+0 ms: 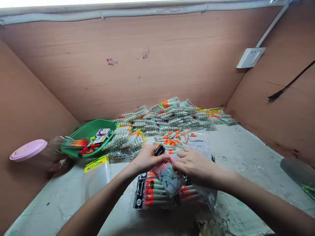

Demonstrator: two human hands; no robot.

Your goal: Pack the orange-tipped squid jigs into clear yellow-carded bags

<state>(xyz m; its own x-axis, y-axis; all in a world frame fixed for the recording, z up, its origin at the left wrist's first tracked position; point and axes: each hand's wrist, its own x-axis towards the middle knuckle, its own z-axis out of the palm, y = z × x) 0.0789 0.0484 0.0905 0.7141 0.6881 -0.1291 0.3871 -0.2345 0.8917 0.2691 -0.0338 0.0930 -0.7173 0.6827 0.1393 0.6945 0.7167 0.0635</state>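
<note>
My left hand is closed on a clear plastic bag with a black header and pink and dark printing, pinching it near the top. The fingers of my right hand are curled against the right edge of the same bag; their tips are partly hidden. Below the bag lie packs of fishing lures with orange heads, pale bodies and a black "Seawood" label. Just beyond my hands is a heap of loose orange-and-pale lures. More clear bags lie beside my right hand.
Many packed lures are piled along the back wall. A green basket at left holds red-orange lures and a red-handled tool. A clear jar with a pink lid and empty "BCT LURE" bags are nearby. A socket is on the right wall.
</note>
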